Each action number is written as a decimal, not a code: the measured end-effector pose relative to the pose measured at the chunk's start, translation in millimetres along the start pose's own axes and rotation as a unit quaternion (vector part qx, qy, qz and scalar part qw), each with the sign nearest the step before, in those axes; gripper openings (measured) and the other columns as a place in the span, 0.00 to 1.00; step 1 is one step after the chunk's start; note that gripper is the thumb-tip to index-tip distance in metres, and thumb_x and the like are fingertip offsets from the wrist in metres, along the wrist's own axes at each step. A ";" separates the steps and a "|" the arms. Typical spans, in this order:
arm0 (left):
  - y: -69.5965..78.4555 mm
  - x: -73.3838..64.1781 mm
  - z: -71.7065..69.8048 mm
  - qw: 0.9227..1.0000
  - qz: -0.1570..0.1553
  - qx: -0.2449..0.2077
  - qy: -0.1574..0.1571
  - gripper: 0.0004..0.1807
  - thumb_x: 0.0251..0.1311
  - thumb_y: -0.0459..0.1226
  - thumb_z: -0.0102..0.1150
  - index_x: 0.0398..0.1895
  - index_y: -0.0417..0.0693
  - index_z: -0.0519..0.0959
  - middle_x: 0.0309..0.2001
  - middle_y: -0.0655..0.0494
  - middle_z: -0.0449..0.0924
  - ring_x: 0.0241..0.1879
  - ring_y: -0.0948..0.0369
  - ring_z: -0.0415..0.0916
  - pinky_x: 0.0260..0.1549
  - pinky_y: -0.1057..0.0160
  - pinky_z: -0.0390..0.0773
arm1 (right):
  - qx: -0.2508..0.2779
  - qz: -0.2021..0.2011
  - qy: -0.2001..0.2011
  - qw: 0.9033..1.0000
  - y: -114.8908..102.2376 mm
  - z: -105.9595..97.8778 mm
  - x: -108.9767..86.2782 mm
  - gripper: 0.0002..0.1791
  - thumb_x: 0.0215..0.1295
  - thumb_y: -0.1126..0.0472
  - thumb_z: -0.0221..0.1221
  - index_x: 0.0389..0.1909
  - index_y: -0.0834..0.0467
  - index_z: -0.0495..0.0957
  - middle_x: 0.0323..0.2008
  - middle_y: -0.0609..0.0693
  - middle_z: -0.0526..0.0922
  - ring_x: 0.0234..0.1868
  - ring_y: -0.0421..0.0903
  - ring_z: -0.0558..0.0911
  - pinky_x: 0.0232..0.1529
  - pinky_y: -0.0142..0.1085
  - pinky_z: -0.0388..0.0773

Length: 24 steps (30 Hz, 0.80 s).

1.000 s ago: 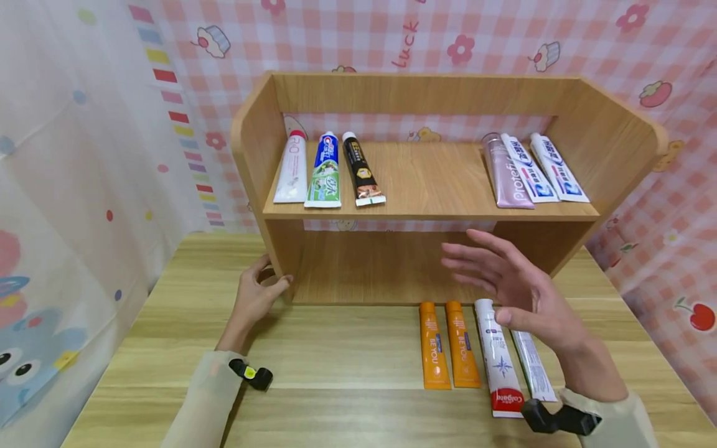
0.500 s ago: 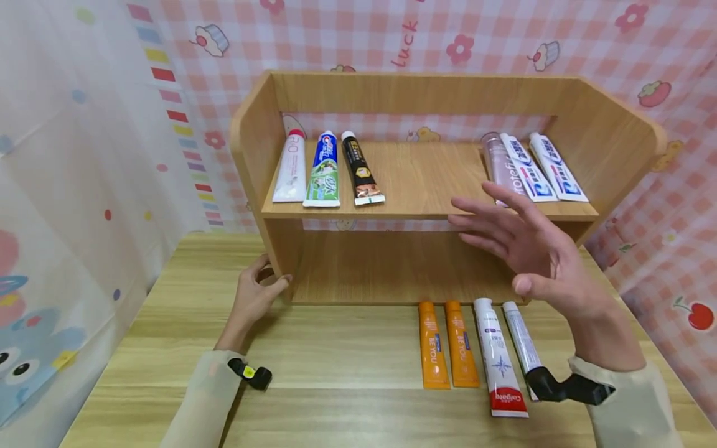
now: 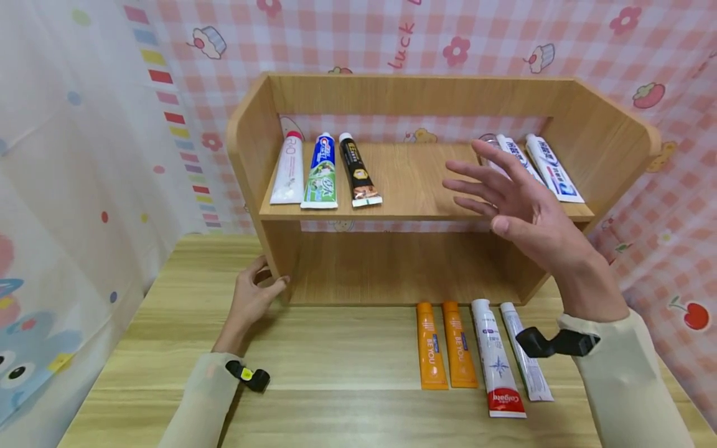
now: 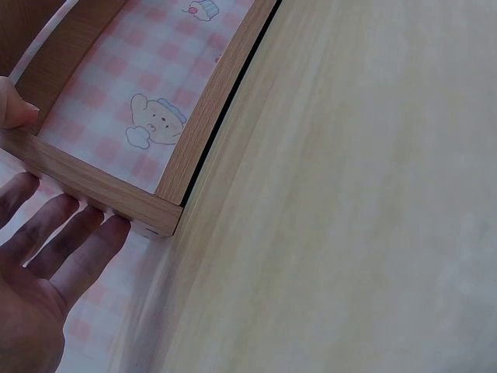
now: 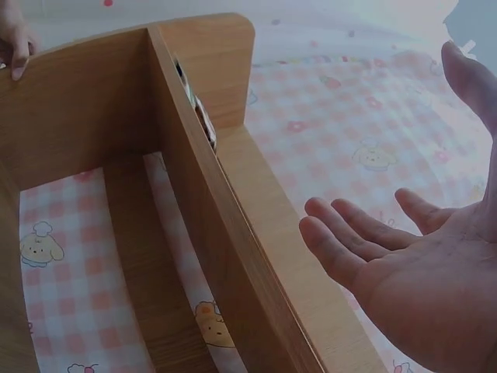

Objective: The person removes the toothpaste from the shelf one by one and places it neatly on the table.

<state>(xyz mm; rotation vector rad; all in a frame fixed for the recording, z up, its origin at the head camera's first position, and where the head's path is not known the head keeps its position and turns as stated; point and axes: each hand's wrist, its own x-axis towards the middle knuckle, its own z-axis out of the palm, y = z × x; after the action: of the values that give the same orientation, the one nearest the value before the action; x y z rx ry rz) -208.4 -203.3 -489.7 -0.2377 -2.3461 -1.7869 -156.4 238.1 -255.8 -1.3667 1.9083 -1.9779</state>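
Note:
My left hand [image 3: 253, 292] grips the left side panel of a two-tier wooden shelf [image 3: 414, 214]. In the left wrist view its thumb [image 4: 17, 109] lies on the inner face and the fingers on the outer one. My right hand [image 3: 523, 208] hovers with spread fingers before the upper tier's right part, holding nothing. Behind it, partly covered, lie white toothpaste tubes [image 3: 553, 169] and a mauve tube. On the upper tier's left lie a white tube with a red cap [image 3: 289, 168], a blue-green Crest tube [image 3: 321, 174] and a black tube [image 3: 360, 171].
On the table [image 3: 336, 354] before the shelf lie two orange tubes [image 3: 431, 348] [image 3: 460, 348], a white-and-red Colgate tube [image 3: 497, 361] and a slimmer silvery-white tube [image 3: 526, 354]. Pink checked cloth [image 3: 392, 37] hangs behind.
My right hand has risen from above the table's tubes to the front of the upper tier, its fingers still spread. The left hand keeps its grip on the shelf.

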 end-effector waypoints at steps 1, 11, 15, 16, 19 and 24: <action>0.2 -0.2 -0.2 1.000 -0.001 0.000 -0.001 0.30 0.59 0.30 0.65 0.67 0.45 0.75 0.59 0.40 0.79 0.58 0.45 0.78 0.47 0.73 0.80 | -0.002 0.007 0.007 1.000 -0.3 -1.1 3.1 0.43 0.73 0.64 0.59 0.82 0.59 0.46 0.79 0.62 0.59 0.76 0.54 0.67 0.75 0.37 0.66; 2.6 -1.4 0.2 1.000 -0.007 0.007 -0.006 0.32 0.59 0.31 0.65 0.70 0.46 0.74 0.61 0.41 0.78 0.59 0.44 0.78 0.46 0.75 0.80 | -0.054 0.073 0.038 0.995 -1.2 -6.9 35.8 0.41 0.71 0.67 0.55 0.81 0.51 0.51 0.78 0.62 0.60 0.74 0.54 0.70 0.71 0.36 0.72; 2.5 -1.2 0.6 1.000 -0.009 0.005 -0.006 0.32 0.59 0.30 0.64 0.69 0.46 0.74 0.61 0.40 0.78 0.59 0.44 0.78 0.45 0.75 0.80 | -0.075 0.103 0.040 0.991 2.3 -8.9 47.2 0.40 0.72 0.69 0.53 0.81 0.49 0.51 0.78 0.60 0.62 0.74 0.53 0.71 0.68 0.35 0.74; 2.4 -1.2 0.7 1.000 -0.009 0.004 -0.005 0.31 0.59 0.30 0.64 0.69 0.45 0.74 0.61 0.40 0.78 0.59 0.44 0.78 0.45 0.75 0.80 | -0.079 0.113 0.045 0.990 3.6 -9.2 50.0 0.40 0.72 0.69 0.53 0.81 0.48 0.52 0.78 0.60 0.62 0.74 0.53 0.71 0.68 0.35 0.75; 2.1 -0.9 0.9 1.000 -0.005 0.001 -0.005 0.31 0.59 0.29 0.63 0.68 0.44 0.74 0.60 0.39 0.79 0.58 0.44 0.78 0.46 0.75 0.80 | -0.095 0.142 0.061 0.983 7.5 -9.5 59.0 0.40 0.72 0.67 0.55 0.81 0.45 0.53 0.77 0.60 0.64 0.73 0.55 0.72 0.67 0.34 0.75; 0.6 0.0 0.4 1.000 -0.001 -0.005 -0.006 0.30 0.59 0.28 0.63 0.68 0.42 0.75 0.59 0.38 0.79 0.57 0.44 0.78 0.46 0.74 0.80 | -0.105 0.181 0.075 0.975 13.6 -9.5 72.5 0.40 0.73 0.64 0.57 0.80 0.42 0.53 0.76 0.58 0.66 0.72 0.56 0.73 0.69 0.38 0.73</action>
<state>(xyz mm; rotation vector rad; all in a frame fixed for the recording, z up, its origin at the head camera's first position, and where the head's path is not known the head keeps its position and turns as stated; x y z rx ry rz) -208.3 -202.7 -489.3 -0.2471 -2.3473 -1.8024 -212.8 198.9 -227.2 -0.8383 2.2935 -1.7858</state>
